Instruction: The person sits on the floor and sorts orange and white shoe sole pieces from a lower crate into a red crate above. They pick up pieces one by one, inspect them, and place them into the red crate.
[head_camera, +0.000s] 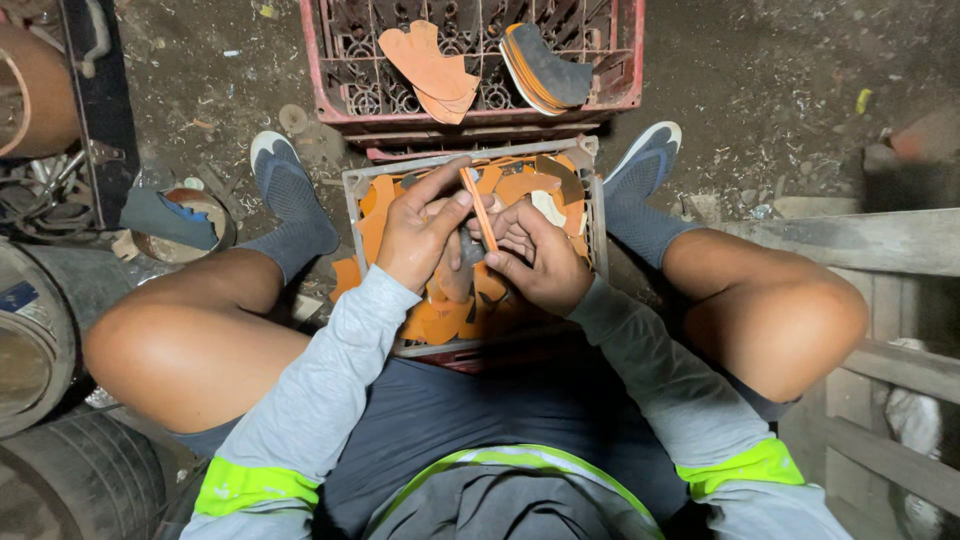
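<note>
My left hand and my right hand meet over a grey crate full of orange cut scraps. Both hands grip a thin orange shoe-sole piece seen edge-on, the left thumb and fingers at its top, the right fingers at its lower end. A dark tool seems to sit under my right palm, mostly hidden. I sit with bare knees on either side of the crate, in grey sleeves with yellow-green bands.
A red crate beyond holds stacked orange insoles and dark-topped soles. Dark socked feet flank the crates. A round tin and tyres lie left; wooden planks stand right.
</note>
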